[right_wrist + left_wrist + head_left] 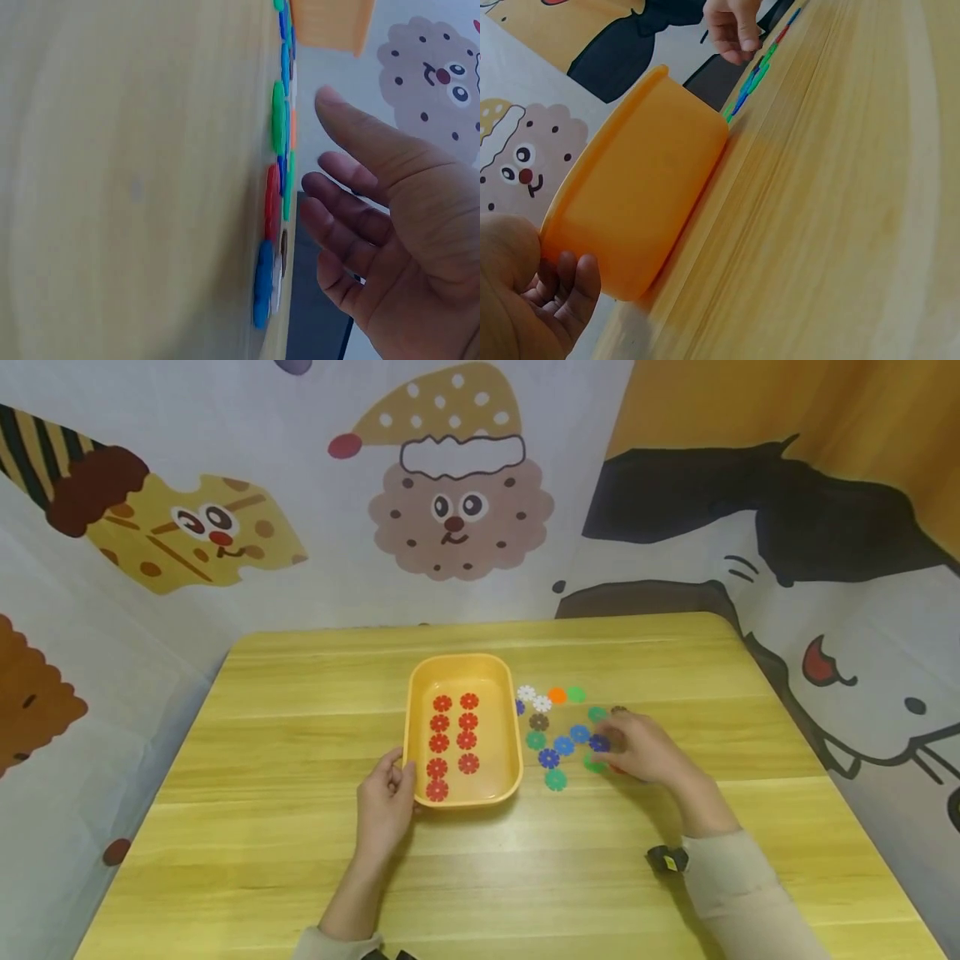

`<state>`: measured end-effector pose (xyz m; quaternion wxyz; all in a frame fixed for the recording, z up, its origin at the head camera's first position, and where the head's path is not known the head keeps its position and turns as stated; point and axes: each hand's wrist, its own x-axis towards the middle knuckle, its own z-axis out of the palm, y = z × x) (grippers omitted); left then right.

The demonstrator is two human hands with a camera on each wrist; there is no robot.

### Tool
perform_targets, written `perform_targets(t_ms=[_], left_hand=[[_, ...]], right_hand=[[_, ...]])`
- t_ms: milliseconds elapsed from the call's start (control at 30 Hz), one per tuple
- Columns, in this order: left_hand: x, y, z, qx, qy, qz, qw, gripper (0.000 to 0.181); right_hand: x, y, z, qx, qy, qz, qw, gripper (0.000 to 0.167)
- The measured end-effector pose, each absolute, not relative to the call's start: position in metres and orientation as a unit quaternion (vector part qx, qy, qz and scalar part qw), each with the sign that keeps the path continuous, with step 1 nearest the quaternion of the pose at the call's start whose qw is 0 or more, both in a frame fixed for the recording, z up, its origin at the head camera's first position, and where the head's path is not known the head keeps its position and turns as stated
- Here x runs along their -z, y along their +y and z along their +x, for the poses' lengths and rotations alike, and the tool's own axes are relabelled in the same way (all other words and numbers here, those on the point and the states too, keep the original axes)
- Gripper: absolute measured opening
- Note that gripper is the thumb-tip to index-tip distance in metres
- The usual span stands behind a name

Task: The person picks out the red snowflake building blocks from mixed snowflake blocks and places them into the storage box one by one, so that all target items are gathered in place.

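A yellow plastic tray (pixel 501 789) stands on the table with several red snowflake discs (pixel 468 740) lying in two columns inside it. At its near left corner my left hand (pixel 386 802) holds the rim, and in the left wrist view the fingers (pixel 585 289) curl against the outer wall. My right hand (pixel 645 747) hovers over loose snowflake discs (pixel 564 745) to the right of the tray. Its fingers are loosely bent in the right wrist view, with nothing seen between them. It partly covers a red disc (pixel 618 769) and other discs in the head view.
Loose discs in white, orange, green, brown and blue lie beside the tray, among them a white disc (pixel 542 703) and a teal one (pixel 556 779). A small black object (pixel 667 859) shows by the right sleeve. Behind the wooden table (pixel 300 693) hangs a cartoon-printed cloth (pixel 322 593).
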<state>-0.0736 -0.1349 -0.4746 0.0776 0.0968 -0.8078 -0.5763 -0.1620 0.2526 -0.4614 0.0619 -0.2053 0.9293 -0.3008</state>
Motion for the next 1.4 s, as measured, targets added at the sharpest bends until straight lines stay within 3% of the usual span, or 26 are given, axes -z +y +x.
perform_targets(t_ms=[267,600,900,1100,1400], left_hand=[[0.474,-0.135,-0.074,0.583,-0.803,0.1,0.071,0.039],[0.475,-0.135,-0.073,0.585,-0.802,0.103,0.068,0.041],[0.475,-0.135,-0.074,0.586,-0.801,0.104,0.067,0.041],[0.475,-0.135,-0.075,0.587,-0.799,0.111,0.062,0.041],[0.475,-0.135,-0.074,0.583,-0.802,0.112,0.062,0.041]], right_hand=[[0.456,0.266,-0.155,0.307,0.922,-0.203,0.122,0.039],[0.452,0.271,-0.154,0.279,0.932,-0.171,0.156,0.025],[0.455,0.273,-0.154,0.301,0.924,-0.18,0.152,0.024],[0.452,0.276,-0.153,0.299,0.929,-0.169,0.14,0.036],[0.451,0.276,-0.154,0.304,0.923,-0.173,0.157,0.019]])
